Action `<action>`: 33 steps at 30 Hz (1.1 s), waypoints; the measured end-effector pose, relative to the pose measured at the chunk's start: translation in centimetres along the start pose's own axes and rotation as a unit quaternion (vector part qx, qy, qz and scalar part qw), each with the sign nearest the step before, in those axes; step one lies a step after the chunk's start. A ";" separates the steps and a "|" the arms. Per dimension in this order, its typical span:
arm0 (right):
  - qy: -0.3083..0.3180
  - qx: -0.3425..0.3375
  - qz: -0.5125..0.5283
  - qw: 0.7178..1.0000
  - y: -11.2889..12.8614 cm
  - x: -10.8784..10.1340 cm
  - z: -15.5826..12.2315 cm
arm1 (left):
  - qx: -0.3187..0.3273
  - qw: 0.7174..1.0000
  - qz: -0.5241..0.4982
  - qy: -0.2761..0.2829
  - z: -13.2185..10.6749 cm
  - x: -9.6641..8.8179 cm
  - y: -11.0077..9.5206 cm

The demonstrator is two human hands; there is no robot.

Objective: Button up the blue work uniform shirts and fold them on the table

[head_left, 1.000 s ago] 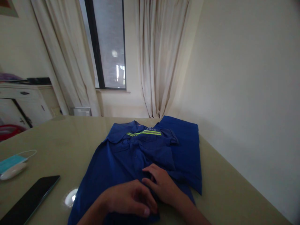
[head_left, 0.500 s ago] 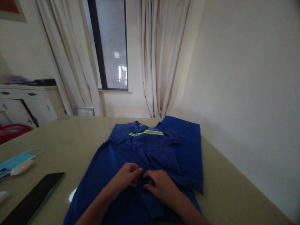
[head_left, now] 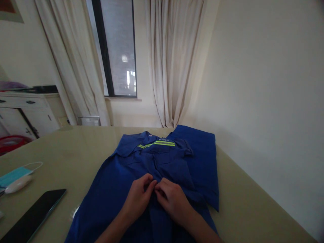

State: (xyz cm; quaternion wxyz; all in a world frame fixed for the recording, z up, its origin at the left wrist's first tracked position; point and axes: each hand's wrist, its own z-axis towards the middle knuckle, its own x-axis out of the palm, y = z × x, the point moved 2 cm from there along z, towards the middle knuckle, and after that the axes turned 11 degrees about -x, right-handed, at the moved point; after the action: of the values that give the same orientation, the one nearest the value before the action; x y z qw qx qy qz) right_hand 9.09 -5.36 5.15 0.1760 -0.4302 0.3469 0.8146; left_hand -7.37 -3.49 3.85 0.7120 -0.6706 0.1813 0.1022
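The shirt (head_left: 118, 182) lies on the table (head_left: 76, 148), collar at the far end. The left hand (head_left: 140, 197) and right hand (head_left: 172, 199) sit side by side on its middle, fingertips meeting. Left of the shirt lies a phone (head_left: 35, 216), and behind the phone a mask (head_left: 12, 174). Behind the table is a window (head_left: 118, 50) between 2 curtains (head_left: 174, 60). A cabinet (head_left: 30, 108) stands far left.

Only the person's two hands and forearms show. The left hand (head_left: 138, 199) and the right hand (head_left: 172, 200) are bare. The left forearm (head_left: 113, 231) and the right forearm (head_left: 199, 229) are bare too, uncovered down to the lower edge of the view. The dim light hides finer detail such as the nails
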 end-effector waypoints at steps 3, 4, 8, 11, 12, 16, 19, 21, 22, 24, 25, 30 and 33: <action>-0.027 0.022 0.024 0.999 -0.2 0.0 0.1 | -0.003 1.000 -0.027 -0.005 -0.1 0.1 0.0; -0.033 0.031 0.013 0.999 -0.3 0.1 0.1 | -0.008 0.999 -0.039 -0.003 0.0 0.1 0.0; -0.047 0.054 -0.004 0.997 -0.2 0.3 0.1 | -0.037 0.996 -0.083 0.014 0.6 0.0 0.0; -0.074 0.057 0.039 0.995 -0.2 0.1 0.1 | -0.046 0.996 -0.078 0.009 0.7 -0.3 0.1; -0.089 0.054 0.057 0.993 -0.3 -0.1 0.1 | -0.054 0.996 -0.074 0.018 0.5 -0.4 0.1; -0.139 0.023 0.135 0.981 -0.5 -0.5 0.3 | -0.134 0.965 -0.077 0.214 -0.7 -0.6 0.2; -0.112 0.012 0.159 0.981 -0.6 0.0 0.4 | -0.199 0.931 -0.088 0.292 -1.6 -0.8 0.2; -0.069 0.019 0.147 0.987 -0.6 0.6 0.4 | -0.237 0.922 -0.113 0.286 -1.5 -1.0 0.5; -0.048 0.026 0.135 0.989 -0.7 0.9 0.4 | -0.253 0.921 -0.121 0.271 -1.2 -1.1 0.8; -0.013 0.038 0.112 0.993 -0.8 1.3 0.3 | -0.271 0.934 -0.120 0.198 -0.3 -1.5 1.8; -0.002 0.042 0.103 0.994 -0.9 1.4 0.3 | -0.273 0.944 -0.114 0.144 0.3 -1.7 2.3; 0.013 0.044 0.071 0.996 -0.9 1.3 0.4 | -0.220 0.963 -0.157 0.019 2.3 -1.3 3.9; 0.000 0.039 0.066 0.997 -0.8 1.2 0.5 | -0.179 0.977 -0.115 0.032 2.3 -0.3 3.9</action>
State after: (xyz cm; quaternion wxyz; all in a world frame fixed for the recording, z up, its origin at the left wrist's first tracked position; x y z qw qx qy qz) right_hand 8.56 -4.42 4.01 0.1388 -0.3993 0.4057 0.8104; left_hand -8.90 -0.87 0.48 0.5815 -0.8063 0.1044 0.0286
